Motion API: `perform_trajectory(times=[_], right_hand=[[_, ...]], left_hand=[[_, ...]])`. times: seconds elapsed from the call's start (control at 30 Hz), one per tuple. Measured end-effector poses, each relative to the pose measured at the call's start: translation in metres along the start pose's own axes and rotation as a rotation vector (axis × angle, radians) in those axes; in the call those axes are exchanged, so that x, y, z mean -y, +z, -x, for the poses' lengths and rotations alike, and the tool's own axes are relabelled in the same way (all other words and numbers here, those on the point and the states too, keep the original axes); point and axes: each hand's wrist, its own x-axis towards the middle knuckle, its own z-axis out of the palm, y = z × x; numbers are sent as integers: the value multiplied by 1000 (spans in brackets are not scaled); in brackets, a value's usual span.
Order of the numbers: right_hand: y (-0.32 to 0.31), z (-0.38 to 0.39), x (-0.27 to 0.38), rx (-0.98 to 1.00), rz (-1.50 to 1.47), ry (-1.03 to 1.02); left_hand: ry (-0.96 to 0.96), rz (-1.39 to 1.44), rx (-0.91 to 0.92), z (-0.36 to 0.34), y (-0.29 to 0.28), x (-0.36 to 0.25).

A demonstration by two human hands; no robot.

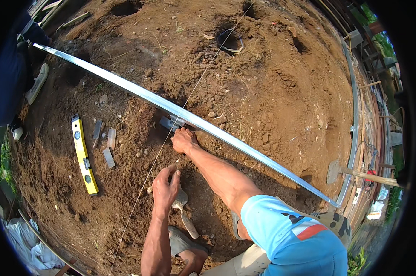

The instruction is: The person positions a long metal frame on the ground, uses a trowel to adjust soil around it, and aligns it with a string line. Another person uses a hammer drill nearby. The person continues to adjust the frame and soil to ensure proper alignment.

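A long silvery metal bar (143, 93) lies diagonally across the dirt, over a dark grey flat piece (167, 123). My right hand (185, 140) reaches to the bar's near edge, its fingers bent down onto the grey piece; the fingertips are partly hidden. Closer to me, my left hand (164, 187) hovers above the soil, fingers loosely curled and the thumb apart, with nothing visible in it. Beside it a trowel (181, 199) rests on the ground. A taut string (202, 76) crosses over the bar.
At left lie a yellow spirit level (83, 154) and several small flat offcuts (109, 157). Another person's shoe (37, 83) and dark trouser leg are near the bar's far end. A hole (229, 39) opens beyond the bar. A long-handled tool (369, 176) lies at right.
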Motion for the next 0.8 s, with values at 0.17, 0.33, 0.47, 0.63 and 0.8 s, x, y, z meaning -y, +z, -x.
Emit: perform_trajectory(times=[0.17, 0.33, 0.47, 0.63, 0.8], right_hand=[[3, -12, 15, 99, 357, -227], [-36, 8, 17, 207, 149, -260], [-86, 45, 27, 169, -685, 173], [-113, 123, 118, 58, -1572, -266], [-103, 124, 90, -396, -1132, -37]], left_hand=[[-14, -11, -14, 4, 2, -2], [11, -13, -43, 10, 2, -12], [-43, 71, -54, 18, -6, -30], [234, 102, -198, 21, -23, -61], [210, 141, -231, 18, -37, -73]])
